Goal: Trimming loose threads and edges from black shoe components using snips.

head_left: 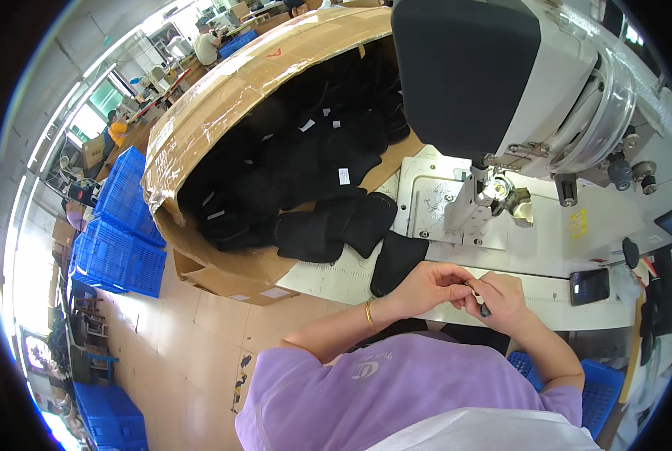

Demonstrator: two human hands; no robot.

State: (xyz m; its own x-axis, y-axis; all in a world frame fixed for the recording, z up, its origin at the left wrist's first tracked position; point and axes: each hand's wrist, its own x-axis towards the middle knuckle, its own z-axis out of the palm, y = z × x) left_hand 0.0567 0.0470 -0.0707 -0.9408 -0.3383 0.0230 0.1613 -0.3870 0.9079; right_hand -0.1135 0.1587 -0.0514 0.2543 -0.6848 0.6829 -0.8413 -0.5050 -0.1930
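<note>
In front of my chest, at the near edge of the white machine table (328,279), both hands meet. My left hand (431,289) is closed in a pinch, its fingertips against the other hand; what it pinches is too small to make out. My right hand (501,299) is curled round a small dark object (485,310) whose rounded end shows below the fingers; its kind is hidden. Just left of my hands lies a black fabric piece (397,263) with a curved outline. More black fabric pieces (311,234) overlap beyond it, some carrying small white labels.
An industrial sewing machine (464,75) stands over the table, with a metal plate (433,210) under its needle area. A large cardboard box (223,94) opens toward the table. A phone (590,287) lies at right. Blue crates (118,255) stack at left; a blue basket (600,391) stands lower right.
</note>
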